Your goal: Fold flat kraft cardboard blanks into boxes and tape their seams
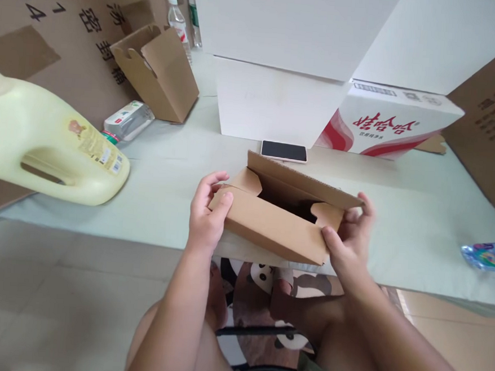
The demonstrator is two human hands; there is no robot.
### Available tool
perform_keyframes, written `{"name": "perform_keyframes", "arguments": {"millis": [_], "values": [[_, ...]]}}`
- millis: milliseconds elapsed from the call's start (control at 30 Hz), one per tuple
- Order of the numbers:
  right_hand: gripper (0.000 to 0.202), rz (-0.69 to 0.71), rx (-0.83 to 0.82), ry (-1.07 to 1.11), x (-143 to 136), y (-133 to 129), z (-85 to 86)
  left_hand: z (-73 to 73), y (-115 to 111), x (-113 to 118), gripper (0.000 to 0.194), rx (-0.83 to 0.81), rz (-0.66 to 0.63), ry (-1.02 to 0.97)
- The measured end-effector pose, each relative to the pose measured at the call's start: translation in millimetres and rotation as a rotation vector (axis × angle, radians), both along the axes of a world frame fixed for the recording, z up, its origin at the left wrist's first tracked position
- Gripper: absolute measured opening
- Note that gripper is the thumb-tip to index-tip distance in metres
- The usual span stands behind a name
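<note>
Both hands are half curled around the ends of one open box [274,224], thumbs on its near panel: the left hand [207,211] has the left end, the right hand [352,232] the right, fingertips by a corner of the raised flap [303,179]. The box is at the worktop [410,219]'s near edge; whether its base touches the top I cannot tell.

Even, light pressure on both ends should serve best, as thin card probably bows when squeezed. The two tabs [248,181] lean inward and are best held level, where they should not snag the flap.

The worktop's near edge runs just under the box, so a slip could send it lapward. White boxes [278,103] close off the far side, a jug [64,133] the left, a printed carton [387,124] the far right. The widest room lies rightward, up to a bottle [488,256]. A phone [284,151] lies near, just beyond the flap.
</note>
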State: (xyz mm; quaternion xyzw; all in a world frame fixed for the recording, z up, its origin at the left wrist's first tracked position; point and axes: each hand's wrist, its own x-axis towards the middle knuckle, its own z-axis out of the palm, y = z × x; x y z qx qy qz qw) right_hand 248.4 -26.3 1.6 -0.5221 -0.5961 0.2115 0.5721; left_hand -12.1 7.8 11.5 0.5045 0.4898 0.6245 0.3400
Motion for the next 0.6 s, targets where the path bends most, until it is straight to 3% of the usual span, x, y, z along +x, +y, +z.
{"name": "perform_keyframes", "arguments": {"millis": [67,200,367,600], "values": [[0.058,0.07,-0.042,0.019,1.2,-2.8,-0.6,-1.0,0.3,-2.0,0.041,-0.016,-0.013,0.029],[0.028,0.159,0.141,-0.086,5.9,-5.4,-1.4,0.2,2.4,-7.4,0.039,0.052,-0.045,0.112],[0.038,0.155,0.261,-0.125,7.1,-0.9,-3.5,7.8,4.4,-10.2,0.023,0.083,-0.1,0.186],[0.042,0.126,0.201,0.017,8.9,8.1,-12.0,14.5,8.1,-6.6,0.023,0.069,-0.031,0.206]]}}
